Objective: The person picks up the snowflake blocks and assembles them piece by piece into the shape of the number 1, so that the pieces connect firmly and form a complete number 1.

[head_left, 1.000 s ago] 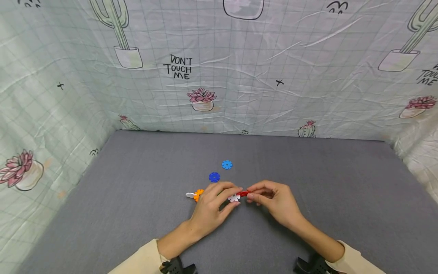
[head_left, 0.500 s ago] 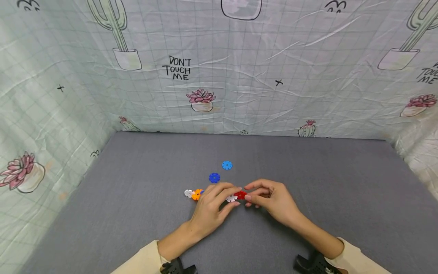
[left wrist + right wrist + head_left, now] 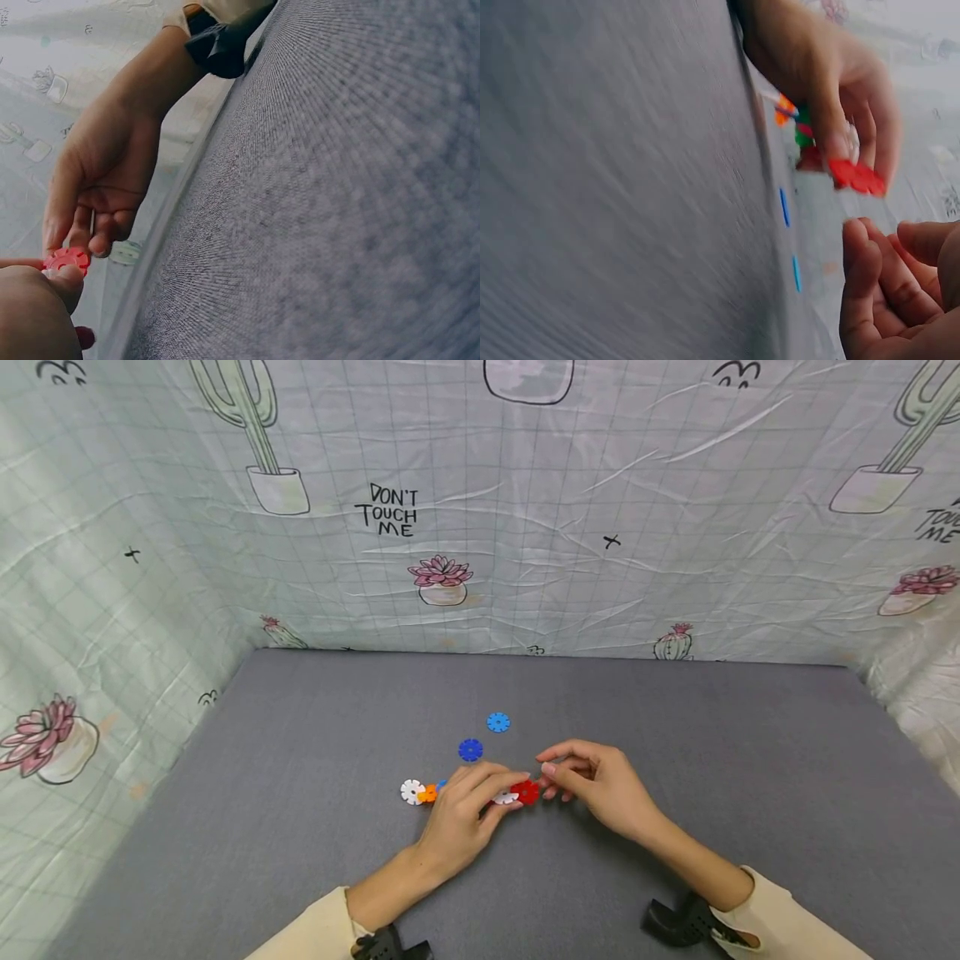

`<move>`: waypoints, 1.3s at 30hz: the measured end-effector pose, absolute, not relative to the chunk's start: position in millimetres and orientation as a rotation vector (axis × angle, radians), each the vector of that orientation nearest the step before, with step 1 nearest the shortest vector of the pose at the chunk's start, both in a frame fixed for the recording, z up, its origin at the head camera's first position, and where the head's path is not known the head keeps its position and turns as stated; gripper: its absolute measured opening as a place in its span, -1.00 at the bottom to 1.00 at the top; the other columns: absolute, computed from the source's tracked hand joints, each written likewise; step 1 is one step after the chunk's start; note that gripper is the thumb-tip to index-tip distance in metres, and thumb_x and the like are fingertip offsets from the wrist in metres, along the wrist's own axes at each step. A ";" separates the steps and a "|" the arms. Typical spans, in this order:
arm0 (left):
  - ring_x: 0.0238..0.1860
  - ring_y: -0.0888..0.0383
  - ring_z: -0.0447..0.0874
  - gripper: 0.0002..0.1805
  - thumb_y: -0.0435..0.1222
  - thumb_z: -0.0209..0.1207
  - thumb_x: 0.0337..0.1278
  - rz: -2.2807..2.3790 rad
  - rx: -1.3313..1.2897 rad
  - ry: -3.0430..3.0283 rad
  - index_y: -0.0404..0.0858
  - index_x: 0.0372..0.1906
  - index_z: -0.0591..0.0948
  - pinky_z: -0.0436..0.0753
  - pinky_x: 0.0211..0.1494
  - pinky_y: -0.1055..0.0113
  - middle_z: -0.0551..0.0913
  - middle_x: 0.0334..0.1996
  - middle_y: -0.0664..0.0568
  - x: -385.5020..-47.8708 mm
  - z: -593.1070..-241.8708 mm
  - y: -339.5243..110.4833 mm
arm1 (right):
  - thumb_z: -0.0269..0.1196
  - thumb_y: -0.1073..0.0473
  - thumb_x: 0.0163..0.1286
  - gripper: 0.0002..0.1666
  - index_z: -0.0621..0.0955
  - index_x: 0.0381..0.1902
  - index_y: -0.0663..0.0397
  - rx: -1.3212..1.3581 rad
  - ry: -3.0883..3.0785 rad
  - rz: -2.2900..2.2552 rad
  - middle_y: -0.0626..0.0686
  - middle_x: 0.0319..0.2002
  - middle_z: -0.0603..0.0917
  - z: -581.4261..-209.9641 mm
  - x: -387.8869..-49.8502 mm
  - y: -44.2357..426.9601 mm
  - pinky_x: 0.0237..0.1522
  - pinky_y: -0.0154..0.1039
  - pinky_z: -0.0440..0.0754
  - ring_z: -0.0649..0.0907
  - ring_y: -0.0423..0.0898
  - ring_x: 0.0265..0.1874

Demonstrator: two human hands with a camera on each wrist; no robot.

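Observation:
My left hand grips a chain of joined, notched plastic discs between its thumb and fingers. From its left side stick out a white disc, an orange disc and a bit of blue. A white disc and a red disc show at the right end. Part of a green piece is visible behind the left fingers in the right wrist view; the chain's middle is hidden. My right hand hovers just right of the red disc, fingers loosely bent, apart from it and holding nothing visible.
Two loose notched discs lie on the grey table beyond the left hand: a dark blue disc and a light blue disc farther back. A printed cloth hangs behind and at the sides.
My right hand has let go of the red disc and drawn slightly up and away. The chain has turned in the left hand, so the end discs now show their faces.

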State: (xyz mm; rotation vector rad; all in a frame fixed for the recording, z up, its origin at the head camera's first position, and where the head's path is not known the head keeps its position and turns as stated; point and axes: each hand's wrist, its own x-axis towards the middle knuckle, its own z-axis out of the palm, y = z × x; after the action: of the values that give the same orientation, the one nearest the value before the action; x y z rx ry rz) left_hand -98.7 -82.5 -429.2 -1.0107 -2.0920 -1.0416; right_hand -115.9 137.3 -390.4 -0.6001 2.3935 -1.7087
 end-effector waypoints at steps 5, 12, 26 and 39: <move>-0.19 0.18 0.59 -0.60 -0.34 0.44 -0.13 -1.056 -1.007 -2.099 -0.19 -0.06 0.66 0.48 -0.09 0.32 0.62 -0.23 0.12 -99.2 -428.4 -81.8 | 0.23 0.13 0.39 -0.74 0.64 -0.08 0.19 -0.595 2.502 -1.711 0.00 -0.31 0.74 -384.6 -135.0 137.3 -0.36 -0.08 0.64 0.71 0.02 -0.35; -0.22 0.22 0.57 -0.54 -0.28 0.51 -0.29 -1.048 -1.017 -2.108 -0.14 -0.11 0.68 0.45 -0.12 0.35 0.61 -0.26 0.16 -98.8 -428.3 -81.5 | 0.31 0.13 0.31 -0.75 0.67 -0.12 0.14 -0.618 2.626 -1.674 -0.05 -0.30 0.73 -389.0 -160.4 124.2 -0.38 -0.19 0.61 0.69 -0.04 -0.34; -0.29 0.23 0.59 -0.55 -0.23 0.50 -0.29 -1.023 -1.044 -2.090 -0.16 -0.12 0.69 0.49 -0.22 0.39 0.64 -0.30 0.16 -99.2 -426.6 -81.0 | 0.42 0.20 0.18 -0.77 0.71 -0.18 0.08 -0.629 2.811 -1.482 0.01 -0.28 0.71 -401.0 -190.7 90.9 -0.34 -0.20 0.56 0.60 -0.11 -0.33; -0.29 0.26 0.59 -0.54 -0.23 0.50 -0.29 -0.989 -1.072 -2.072 -0.18 -0.12 0.69 0.47 -0.25 0.40 0.65 -0.32 0.16 -99.6 -426.8 -81.0 | 0.45 0.17 0.14 -0.74 0.71 -0.18 0.06 -0.491 2.882 -1.406 -0.02 -0.26 0.72 -414.7 -196.8 82.0 -0.20 -0.16 0.57 0.63 -0.11 -0.28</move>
State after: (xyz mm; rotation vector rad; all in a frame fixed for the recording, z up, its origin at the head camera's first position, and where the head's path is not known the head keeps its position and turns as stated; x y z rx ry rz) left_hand -99.6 -81.0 -426.8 -1.0720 -2.0718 -0.9895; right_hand -196.8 82.0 -414.7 -0.4911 2.8823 -1.4058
